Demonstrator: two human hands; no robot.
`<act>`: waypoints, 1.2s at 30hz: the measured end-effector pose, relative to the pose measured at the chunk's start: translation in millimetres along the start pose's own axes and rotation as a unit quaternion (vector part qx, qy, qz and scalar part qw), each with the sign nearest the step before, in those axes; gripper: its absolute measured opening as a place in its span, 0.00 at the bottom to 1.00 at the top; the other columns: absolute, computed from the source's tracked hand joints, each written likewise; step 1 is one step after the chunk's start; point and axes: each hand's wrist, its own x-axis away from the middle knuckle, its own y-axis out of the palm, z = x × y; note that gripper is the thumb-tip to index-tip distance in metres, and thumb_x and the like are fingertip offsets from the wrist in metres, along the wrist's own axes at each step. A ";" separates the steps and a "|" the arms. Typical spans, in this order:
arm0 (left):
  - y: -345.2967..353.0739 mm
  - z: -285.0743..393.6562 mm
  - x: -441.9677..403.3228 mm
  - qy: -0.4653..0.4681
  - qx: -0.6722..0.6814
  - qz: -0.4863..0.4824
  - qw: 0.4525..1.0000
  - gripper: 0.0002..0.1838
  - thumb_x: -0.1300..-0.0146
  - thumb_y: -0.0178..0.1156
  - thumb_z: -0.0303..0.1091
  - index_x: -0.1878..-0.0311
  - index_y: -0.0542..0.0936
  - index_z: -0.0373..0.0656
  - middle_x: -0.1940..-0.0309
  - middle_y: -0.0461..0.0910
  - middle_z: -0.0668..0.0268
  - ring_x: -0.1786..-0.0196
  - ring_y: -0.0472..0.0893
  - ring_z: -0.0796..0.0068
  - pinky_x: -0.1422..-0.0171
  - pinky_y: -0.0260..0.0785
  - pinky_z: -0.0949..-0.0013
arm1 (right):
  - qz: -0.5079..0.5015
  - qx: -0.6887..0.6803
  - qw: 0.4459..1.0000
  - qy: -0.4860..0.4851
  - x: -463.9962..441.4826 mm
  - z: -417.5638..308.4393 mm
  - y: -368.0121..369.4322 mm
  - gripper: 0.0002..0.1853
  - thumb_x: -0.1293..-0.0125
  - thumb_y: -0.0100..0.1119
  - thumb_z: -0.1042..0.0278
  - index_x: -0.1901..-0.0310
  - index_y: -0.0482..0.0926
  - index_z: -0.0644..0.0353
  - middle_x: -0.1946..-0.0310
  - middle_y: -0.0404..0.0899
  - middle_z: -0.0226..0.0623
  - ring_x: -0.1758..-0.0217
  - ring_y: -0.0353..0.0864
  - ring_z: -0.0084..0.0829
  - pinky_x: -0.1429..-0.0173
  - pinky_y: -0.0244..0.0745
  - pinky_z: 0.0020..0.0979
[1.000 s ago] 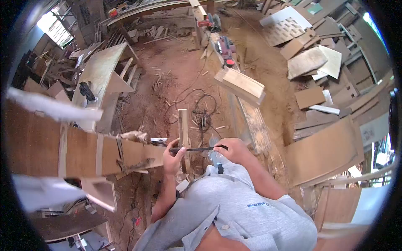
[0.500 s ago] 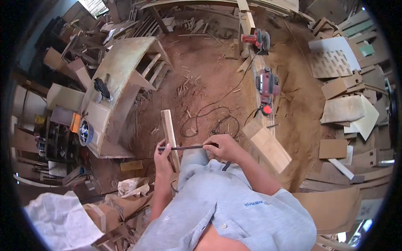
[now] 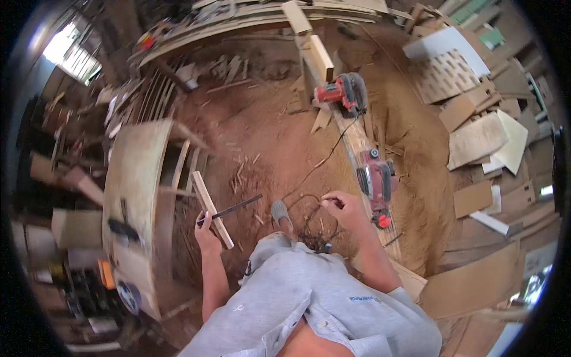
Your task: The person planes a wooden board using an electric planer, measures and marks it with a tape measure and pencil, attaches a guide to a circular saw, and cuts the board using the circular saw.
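Observation:
My left hand (image 3: 207,233) is closed on a thin dark strip (image 3: 241,205), straight and flat like a ruler. A pale wooden batten (image 3: 205,199) crosses that strip at about a right angle, by the same fingers. Whether the two are joined I cannot tell. My right hand (image 3: 345,209) is raised apart from both, over the floor, its thumb and fingers pinched together. What it holds, if anything, is too small to make out. A dark cable (image 3: 312,223) lies on the ground below it.
A plank (image 3: 351,140) carries a red circular saw (image 3: 342,95) and a red electric planer (image 3: 376,181). At left stands a wooden cabinet (image 3: 134,172) with dark items on it. Board offcuts (image 3: 479,140) are piled at right. My foot (image 3: 279,211) rests on the dusty floor.
My right hand has let go of the dark strip's end and moved up and right. My left hand has swung left with the strip and batten, which are now tilted. The view has shifted.

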 end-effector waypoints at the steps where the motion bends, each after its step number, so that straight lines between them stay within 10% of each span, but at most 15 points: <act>1: 14.9 9.5 -38.1 0.000 -0.015 -0.007 1.000 0.22 0.27 0.70 0.36 0.36 0.79 0.36 0.51 0.84 0.64 0.51 0.84 0.72 0.45 0.78 0.65 | 0.041 0.011 0.999 0.016 -21.9 -8.8 0.4 0.15 0.29 0.71 0.59 0.49 0.89 0.61 0.62 0.91 0.40 0.63 0.86 0.27 0.55 0.80 0.31; 19: 269.9 101.5 -318.9 -0.010 -0.117 -0.247 0.962 0.19 0.25 0.66 0.28 0.34 0.77 0.36 0.48 0.85 0.64 0.42 0.83 0.73 0.29 0.70 0.67 | 0.338 -0.034 0.934 0.109 -243.1 -16.0 -65.5 0.12 0.29 0.71 0.65 0.52 0.89 0.66 0.63 0.90 0.32 0.60 0.85 0.21 0.50 0.80 0.28; 27: 421.4 125.1 -407.4 0.034 -0.135 -0.328 0.934 0.20 0.26 0.65 0.24 0.34 0.77 0.36 0.43 0.83 0.65 0.40 0.81 0.74 0.28 0.70 0.67 | 0.335 0.006 0.939 0.072 -439.8 66.4 -138.2 0.31 0.33 0.75 0.58 0.34 0.80 0.68 0.43 0.87 0.50 0.40 0.87 0.32 0.34 0.79 0.33; 28: 444.9 125.8 -413.0 0.044 -0.134 -0.337 0.931 0.20 0.27 0.66 0.24 0.34 0.77 0.36 0.44 0.83 0.66 0.40 0.81 0.74 0.29 0.70 0.67 | 0.318 0.105 0.942 0.029 -456.8 72.3 -148.0 0.30 0.34 0.77 0.54 0.38 0.82 0.68 0.51 0.90 0.48 0.50 0.89 0.31 0.41 0.83 0.32; 31: 504.9 122.4 -427.5 0.030 -0.145 -0.370 0.917 0.20 0.27 0.67 0.26 0.34 0.78 0.36 0.45 0.83 0.68 0.43 0.80 0.77 0.31 0.70 0.70 | 0.111 -0.218 0.953 0.178 -494.5 87.6 -166.6 0.22 0.33 0.75 0.60 0.47 0.83 0.69 0.57 0.89 0.44 0.57 0.90 0.32 0.50 0.85 0.33; 36: 606.9 114.5 -455.1 0.003 -0.164 -0.452 0.877 0.21 0.27 0.69 0.28 0.34 0.78 0.37 0.47 0.82 0.72 0.45 0.79 0.80 0.34 0.69 0.72 | 0.062 -0.266 0.927 0.256 -507.1 59.0 -174.5 0.22 0.42 0.80 0.52 0.59 0.84 0.63 0.80 0.78 0.31 0.81 0.75 0.24 0.76 0.68 0.32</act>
